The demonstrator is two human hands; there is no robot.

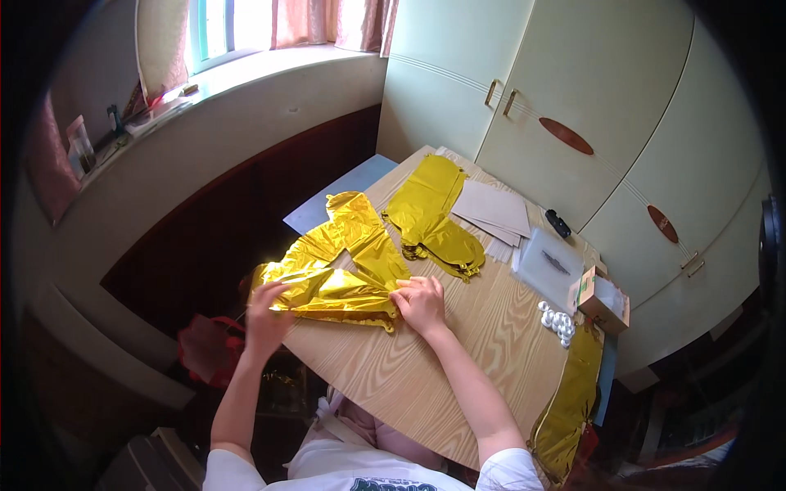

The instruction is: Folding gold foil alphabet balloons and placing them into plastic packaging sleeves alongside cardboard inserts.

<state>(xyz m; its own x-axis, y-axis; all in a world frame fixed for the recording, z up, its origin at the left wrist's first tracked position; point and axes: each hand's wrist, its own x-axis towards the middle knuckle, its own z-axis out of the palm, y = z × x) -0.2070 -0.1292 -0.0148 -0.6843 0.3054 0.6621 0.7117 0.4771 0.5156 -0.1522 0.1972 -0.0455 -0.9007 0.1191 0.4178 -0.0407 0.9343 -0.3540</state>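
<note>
A flat, uninflated gold foil balloon (332,286) lies creased over the table's left edge, with a small opening near its middle. My right hand (422,304) pinches its right side, thumb and fingers closed on the foil. At the left end my left hand (266,319) has its fingers bent over the foil's edge, slightly blurred. Beyond the balloon rests a pile of flat gold foil balloons (434,209), stacked on one another. Another long strip of gold foil (573,401) hangs along the table's right edge.
White cards (493,211) lie behind the pile, near a black object (557,222). On the right are a clear plastic packet (547,263), small white round pieces (557,323) and an open cardboard box (604,301). Pale cabinets (585,98) stand behind the wooden table (483,360).
</note>
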